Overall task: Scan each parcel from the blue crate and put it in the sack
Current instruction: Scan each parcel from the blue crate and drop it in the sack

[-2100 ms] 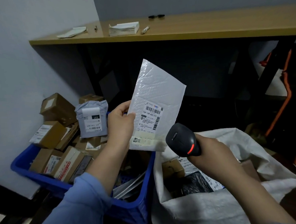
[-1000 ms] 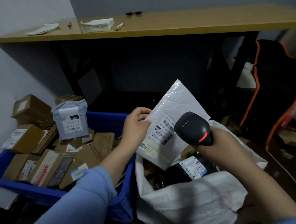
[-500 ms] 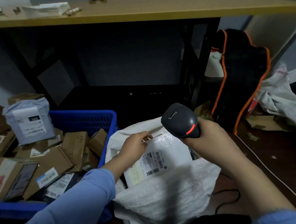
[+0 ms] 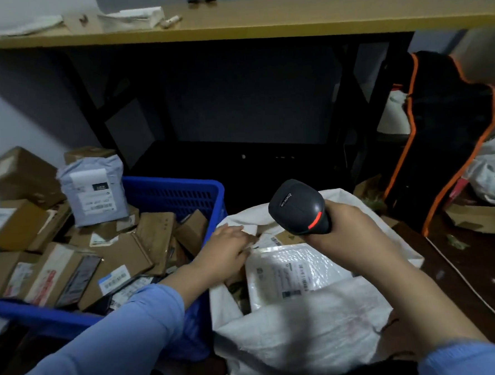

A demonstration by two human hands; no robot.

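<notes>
A white bubble mailer (image 4: pixel 292 274) lies label-up inside the open white sack (image 4: pixel 307 337) at lower centre. My left hand (image 4: pixel 227 252) hovers at the sack's left rim beside the mailer, fingers relaxed, gripping nothing. My right hand (image 4: pixel 350 233) grips a black barcode scanner (image 4: pixel 299 206) with a red stripe above the sack's mouth. The blue crate (image 4: pixel 183 197) to the left holds several cardboard parcels and a grey poly mailer (image 4: pixel 94 191).
A wooden table (image 4: pixel 288 19) spans the back with papers, a pen and small items on it. A black bag with orange trim (image 4: pixel 440 135) stands at the right, with another white sack (image 4: pixel 494 175) beyond. A thin white cable (image 4: pixel 472 286) runs along the dark floor.
The mailer went from being held up before the scanner down into the sack. My left hand let go of it and drew back toward the sack's left rim.
</notes>
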